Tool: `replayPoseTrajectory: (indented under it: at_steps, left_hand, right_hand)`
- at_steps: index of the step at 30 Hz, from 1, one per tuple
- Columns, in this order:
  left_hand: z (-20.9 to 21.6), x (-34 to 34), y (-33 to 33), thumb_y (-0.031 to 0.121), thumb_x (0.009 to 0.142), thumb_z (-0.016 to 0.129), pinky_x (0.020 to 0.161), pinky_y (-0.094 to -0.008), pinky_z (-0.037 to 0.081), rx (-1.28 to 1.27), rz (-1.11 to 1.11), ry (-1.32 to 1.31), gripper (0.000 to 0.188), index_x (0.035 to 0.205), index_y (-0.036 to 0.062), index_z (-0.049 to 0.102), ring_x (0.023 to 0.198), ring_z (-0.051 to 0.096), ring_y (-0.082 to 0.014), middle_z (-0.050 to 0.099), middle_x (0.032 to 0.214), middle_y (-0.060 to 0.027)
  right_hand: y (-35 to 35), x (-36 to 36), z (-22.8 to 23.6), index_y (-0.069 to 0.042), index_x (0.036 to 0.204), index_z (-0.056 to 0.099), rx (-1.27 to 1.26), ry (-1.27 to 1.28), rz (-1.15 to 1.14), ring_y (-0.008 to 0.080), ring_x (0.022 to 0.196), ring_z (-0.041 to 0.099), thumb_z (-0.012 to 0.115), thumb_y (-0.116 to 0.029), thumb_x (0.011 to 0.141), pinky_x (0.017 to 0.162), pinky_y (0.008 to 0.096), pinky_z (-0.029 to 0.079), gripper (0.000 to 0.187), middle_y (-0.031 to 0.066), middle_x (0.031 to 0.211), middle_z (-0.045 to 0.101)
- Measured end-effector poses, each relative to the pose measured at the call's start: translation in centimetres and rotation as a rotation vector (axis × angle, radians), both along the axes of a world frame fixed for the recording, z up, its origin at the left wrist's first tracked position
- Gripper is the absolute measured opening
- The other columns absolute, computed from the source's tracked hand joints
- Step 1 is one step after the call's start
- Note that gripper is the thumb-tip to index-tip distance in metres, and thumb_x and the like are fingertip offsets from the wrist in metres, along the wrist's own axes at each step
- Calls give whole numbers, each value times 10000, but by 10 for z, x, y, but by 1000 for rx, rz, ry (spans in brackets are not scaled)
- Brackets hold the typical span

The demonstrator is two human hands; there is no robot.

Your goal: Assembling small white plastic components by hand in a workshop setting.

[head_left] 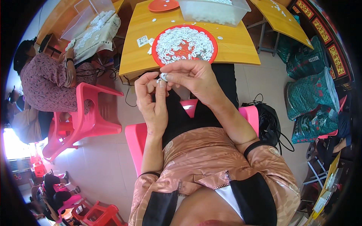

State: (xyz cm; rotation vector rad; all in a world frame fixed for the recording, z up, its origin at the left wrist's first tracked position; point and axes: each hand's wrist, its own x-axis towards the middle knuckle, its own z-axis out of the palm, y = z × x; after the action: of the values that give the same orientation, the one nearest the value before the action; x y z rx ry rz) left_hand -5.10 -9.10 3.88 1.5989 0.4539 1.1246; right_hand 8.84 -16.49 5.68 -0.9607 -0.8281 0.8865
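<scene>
Just in front of the table edge, my two hands meet over my lap. Between the thumb and fingers of my right hand [192, 79] is a small white oval plastic piece [163, 77] with a dark opening. My left hand [152, 96] pinches at the same spot, its thumb tip touching or nearly touching a small white part there; what exactly it grips is too small to tell. Beyond my hands, a round red tray [215, 47] holds a heap of similar white oval pieces, with red showing through in the middle.
The yellow table [137, 56] also bears a translucent bin [215, 13] of white pieces, an orange-red plate [163, 5] and a white card [143, 41]. At left a person [49, 83] sits by a pink chair [81, 116]. Green sacks [313, 94] line the right side; a black bag [264, 116] lies nearer.
</scene>
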Motion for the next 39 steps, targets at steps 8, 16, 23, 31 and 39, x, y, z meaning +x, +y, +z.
replayPoseTrajectory:
  at_steps: [8,16,23,31,39]
  left_hand:
    - [-4,2,-1,49,1061,590,703,-220,472,-45,-34,-51,243,1288,1,517,764,582,-68,665,876,-36]
    - [-2,4,-3,43,1055,600,695,-214,468,-61,-41,-67,261,1296,-1,509,746,583,-71,679,883,-49]
    - [1,5,-2,27,1036,623,660,-209,471,111,53,51,281,1304,-4,542,695,584,-73,697,863,-50]
    - [8,-7,15,28,1020,643,635,-217,475,-147,-215,21,301,1313,-23,594,674,579,-67,715,891,-59]
    - [0,-4,26,35,886,775,820,-233,445,126,-224,153,405,1285,-13,723,855,543,-91,629,950,-2]
  right_hand:
    - [-4,3,5,46,1199,738,-19,-52,6,75,836,680,666,5,990,760,223,562,224,50,952,746]
    - [-6,3,6,44,1220,720,2,-132,-24,97,900,722,670,23,982,832,232,587,244,63,997,758]
    - [-8,2,14,45,1217,682,-19,-180,-63,101,920,726,685,7,977,851,237,583,243,68,1005,760]
    - [-12,7,12,-16,1158,554,-7,-118,12,69,887,698,722,-13,961,782,218,536,259,60,946,748]
    - [-12,19,12,-68,1093,531,-30,5,157,64,867,677,750,-4,937,768,212,515,276,44,927,740]
